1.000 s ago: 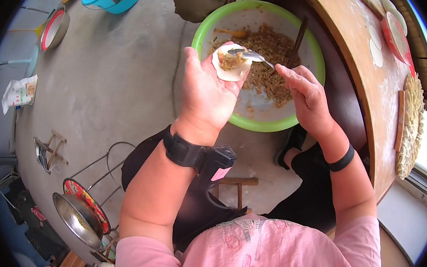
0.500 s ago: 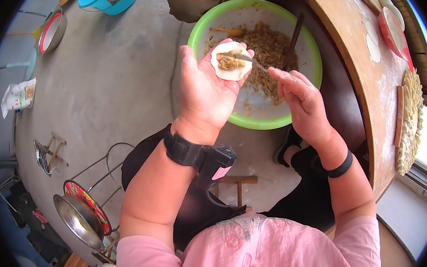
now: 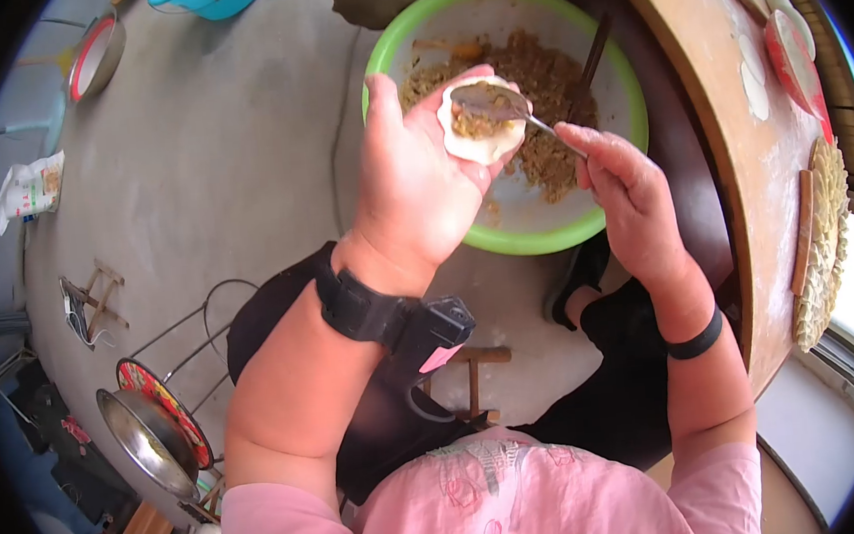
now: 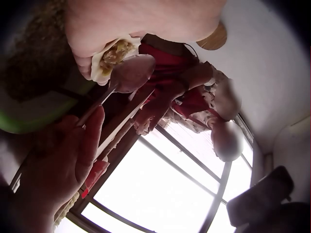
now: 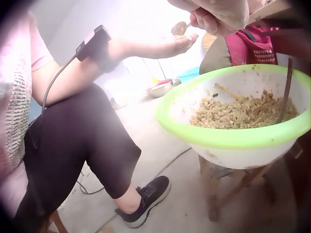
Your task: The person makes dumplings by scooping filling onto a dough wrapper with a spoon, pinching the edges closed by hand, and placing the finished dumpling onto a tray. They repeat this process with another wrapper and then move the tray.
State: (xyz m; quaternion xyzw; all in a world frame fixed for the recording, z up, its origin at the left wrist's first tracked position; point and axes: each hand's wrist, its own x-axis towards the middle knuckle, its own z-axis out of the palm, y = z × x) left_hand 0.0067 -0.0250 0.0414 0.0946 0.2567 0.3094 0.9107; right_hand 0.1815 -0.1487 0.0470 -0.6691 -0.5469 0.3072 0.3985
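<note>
My left hand (image 3: 405, 178) lies palm up with its fingers extended, carrying a round dough wrapper (image 3: 484, 150). Brown minced filling (image 3: 471, 126) sits in the middle of the wrapper. My right hand (image 3: 632, 201) pinches the handle of a metal spoon (image 3: 506, 103), whose bowl lies over the filling. In the left wrist view the spoon (image 4: 132, 73) is close beside the filled wrapper (image 4: 99, 73). Behind and below both hands is a large green-rimmed basin (image 5: 214, 141) of the same filling (image 5: 233, 114).
A dark stick (image 3: 592, 63) leans in the basin. To the right, a floured wooden table (image 3: 693, 75) bears wrappers (image 3: 753, 81), a red-rimmed bowl (image 3: 795, 67) and a tray of dumplings (image 3: 820, 246). Another person in a red apron (image 4: 160, 63) is across from me. A cable runs over the floor.
The spoon has turned over the filling, from edge-on half a second ago to flat now. The other person's hand at the top has left the head view. The left hand keeps holding the wrapper.
</note>
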